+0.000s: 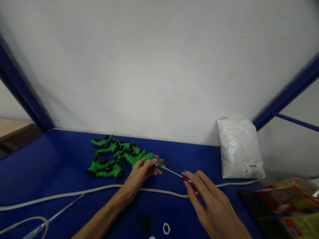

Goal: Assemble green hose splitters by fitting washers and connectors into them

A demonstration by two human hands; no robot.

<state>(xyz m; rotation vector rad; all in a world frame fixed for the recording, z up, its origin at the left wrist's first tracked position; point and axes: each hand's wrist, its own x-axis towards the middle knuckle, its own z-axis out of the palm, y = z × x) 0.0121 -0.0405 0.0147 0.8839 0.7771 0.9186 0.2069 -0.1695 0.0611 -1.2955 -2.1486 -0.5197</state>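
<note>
My left hand [141,173] grips a green plastic hose fitting [152,160] on the blue table. Its open end, with a small metal part in it, points right. My right hand [208,199] holds a thin screwdriver [174,173] with a red handle. The screwdriver's metal tip touches the fitting's end. Just left of my left hand lies a pile of several more green fittings with black caps [109,155].
A white cable [74,193] runs across the blue table [50,166]. Black rubber rings [146,223] and a white nut [166,228] lie near the front edge. A white plastic bag [239,149] leans on the wall at right, colourful boxes [291,202] beside it.
</note>
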